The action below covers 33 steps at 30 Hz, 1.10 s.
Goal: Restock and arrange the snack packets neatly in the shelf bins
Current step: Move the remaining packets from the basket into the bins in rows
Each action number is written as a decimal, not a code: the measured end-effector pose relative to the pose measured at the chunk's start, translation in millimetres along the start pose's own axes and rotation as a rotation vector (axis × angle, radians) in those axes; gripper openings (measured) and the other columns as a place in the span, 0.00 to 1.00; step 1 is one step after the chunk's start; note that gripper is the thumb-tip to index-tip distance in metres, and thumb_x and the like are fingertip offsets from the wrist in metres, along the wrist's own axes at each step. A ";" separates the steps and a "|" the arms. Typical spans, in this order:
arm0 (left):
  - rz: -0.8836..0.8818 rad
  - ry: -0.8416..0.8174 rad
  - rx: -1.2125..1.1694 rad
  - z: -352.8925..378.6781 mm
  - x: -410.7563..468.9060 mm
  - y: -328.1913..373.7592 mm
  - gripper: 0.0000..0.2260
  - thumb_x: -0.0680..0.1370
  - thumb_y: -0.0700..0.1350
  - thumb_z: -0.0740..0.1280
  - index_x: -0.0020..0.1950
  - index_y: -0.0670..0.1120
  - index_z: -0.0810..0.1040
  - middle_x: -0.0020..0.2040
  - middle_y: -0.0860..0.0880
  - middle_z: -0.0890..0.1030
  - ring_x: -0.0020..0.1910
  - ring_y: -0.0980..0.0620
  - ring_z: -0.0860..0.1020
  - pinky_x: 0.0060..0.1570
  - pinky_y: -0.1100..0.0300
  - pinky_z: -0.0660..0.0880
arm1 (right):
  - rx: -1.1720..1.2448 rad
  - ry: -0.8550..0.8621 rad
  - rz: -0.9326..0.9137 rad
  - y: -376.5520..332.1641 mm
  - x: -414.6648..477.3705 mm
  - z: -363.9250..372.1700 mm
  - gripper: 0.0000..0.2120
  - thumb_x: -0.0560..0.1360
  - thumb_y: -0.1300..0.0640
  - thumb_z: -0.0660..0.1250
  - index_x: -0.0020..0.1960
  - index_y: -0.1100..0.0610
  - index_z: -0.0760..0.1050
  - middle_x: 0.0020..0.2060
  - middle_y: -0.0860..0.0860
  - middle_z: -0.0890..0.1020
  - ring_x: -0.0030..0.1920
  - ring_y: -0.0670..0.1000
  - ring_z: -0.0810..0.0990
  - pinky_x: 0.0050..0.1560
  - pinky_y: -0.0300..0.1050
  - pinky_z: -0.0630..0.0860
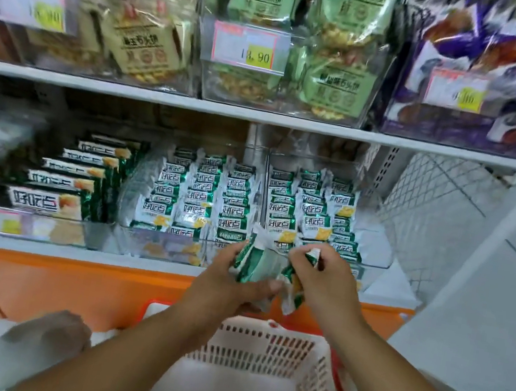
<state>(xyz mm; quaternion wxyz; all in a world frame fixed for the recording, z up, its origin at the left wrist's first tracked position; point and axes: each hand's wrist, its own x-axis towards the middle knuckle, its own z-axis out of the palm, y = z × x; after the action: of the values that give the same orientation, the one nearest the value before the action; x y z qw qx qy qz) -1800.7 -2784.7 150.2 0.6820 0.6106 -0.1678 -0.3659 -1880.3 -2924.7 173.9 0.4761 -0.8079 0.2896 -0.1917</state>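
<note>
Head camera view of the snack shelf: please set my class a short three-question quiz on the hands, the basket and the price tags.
1. True or false: the left hand and the right hand each hold green-and-white packets.
2. Choose one: the white basket is A) on the upper shelf, B) below the hands, C) inside a clear bin.
3. Fill in: the price tag in front of the light green packets reads ___.

Key: 1 true; 2 B; 3 18.90.
</note>
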 end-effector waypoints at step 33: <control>-0.035 0.145 -0.179 1.5 77.3 13.0 0.38 0.59 0.46 0.80 0.67 0.50 0.71 0.52 0.44 0.86 0.52 0.41 0.84 0.59 0.40 0.77 | 0.716 -0.190 0.325 20.2 58.3 -11.9 0.13 0.73 0.50 0.70 0.54 0.55 0.80 0.46 0.60 0.84 0.42 0.54 0.83 0.39 0.47 0.77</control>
<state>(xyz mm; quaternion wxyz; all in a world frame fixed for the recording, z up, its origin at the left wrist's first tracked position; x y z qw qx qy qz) -1745.7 -2840.4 146.0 0.7376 0.5750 -0.0736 -0.3462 -1848.8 -2978.1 163.7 0.7763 -0.5488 0.2830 -0.1271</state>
